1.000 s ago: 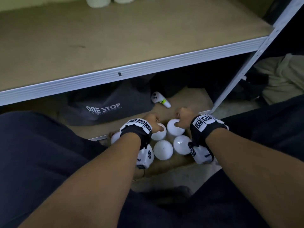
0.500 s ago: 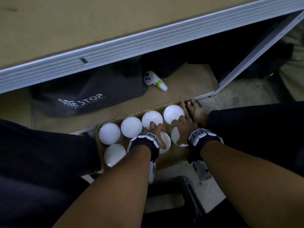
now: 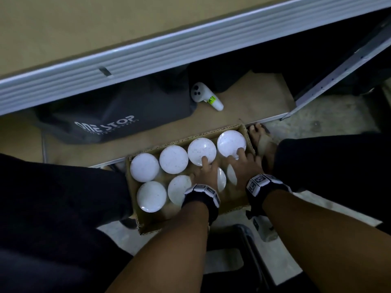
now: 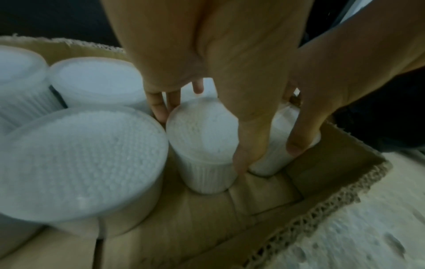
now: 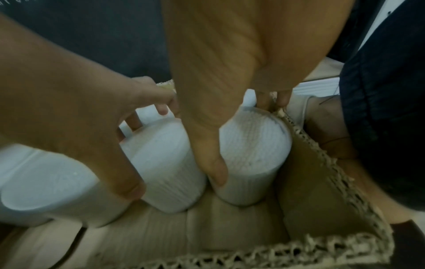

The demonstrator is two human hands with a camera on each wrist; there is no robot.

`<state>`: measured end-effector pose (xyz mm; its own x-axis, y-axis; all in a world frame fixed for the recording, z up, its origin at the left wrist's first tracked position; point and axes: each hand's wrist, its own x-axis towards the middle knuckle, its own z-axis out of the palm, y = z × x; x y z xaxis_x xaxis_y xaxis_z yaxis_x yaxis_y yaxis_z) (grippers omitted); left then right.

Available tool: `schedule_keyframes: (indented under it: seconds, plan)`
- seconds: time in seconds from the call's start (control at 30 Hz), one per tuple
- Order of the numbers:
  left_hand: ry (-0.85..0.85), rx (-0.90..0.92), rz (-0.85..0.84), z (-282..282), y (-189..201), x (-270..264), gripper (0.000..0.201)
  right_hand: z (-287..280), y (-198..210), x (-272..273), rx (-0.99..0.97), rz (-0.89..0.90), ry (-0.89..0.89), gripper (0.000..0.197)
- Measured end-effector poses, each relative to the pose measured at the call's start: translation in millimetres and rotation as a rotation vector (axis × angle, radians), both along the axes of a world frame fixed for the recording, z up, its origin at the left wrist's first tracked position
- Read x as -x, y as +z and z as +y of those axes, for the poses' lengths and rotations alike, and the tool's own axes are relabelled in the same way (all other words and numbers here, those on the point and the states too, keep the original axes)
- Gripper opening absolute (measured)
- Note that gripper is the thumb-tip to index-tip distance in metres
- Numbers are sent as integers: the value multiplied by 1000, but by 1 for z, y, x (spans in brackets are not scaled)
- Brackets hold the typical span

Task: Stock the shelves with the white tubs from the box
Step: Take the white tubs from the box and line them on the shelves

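Tubs sit upright in the cardboard box on the floor: four along the far row, two clear at near left, two more at near right under the hands. Versus a second ago, the view has tipped down off the shelf and the whole box is now visible; both hands have dropped from the far-row lids onto the near-right pair. Reads as pick in progress, nothing lifted yet, and no tubs visible on the shelf in this view. Left hand is wrapped over its tub: thumb down the right side, fingers down the far-left side, palm over the lid, so a grasp, not a flat touch. Right hand clamps the rightmost tub, thumb on its left wall, fingers at the far edge against the box wall, fingertips reaching the far-row lid in the head view. Both tubs appear still seated on the box floor. Outside the box: dark bag and a white controller on the lower shelf board, a sandalled foot just right of the box.
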<state>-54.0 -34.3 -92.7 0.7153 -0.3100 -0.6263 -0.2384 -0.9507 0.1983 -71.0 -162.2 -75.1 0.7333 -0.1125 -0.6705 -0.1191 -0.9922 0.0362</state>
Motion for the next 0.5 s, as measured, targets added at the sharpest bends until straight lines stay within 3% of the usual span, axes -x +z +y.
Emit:
schedule_keyframes:
  seconds: [0.17,0.3,0.5]
  plan:
    - [-70,2,114,6,16,-17,88,-4,18,-5,-86,-5,-41,76]
    - [-8,24,194,10,47,-33,97,-5,47,-10,-196,1,-85,87]
    - [-60,72,94,18,110,-55,89,0,122,-26,-76,-42,-20,84]
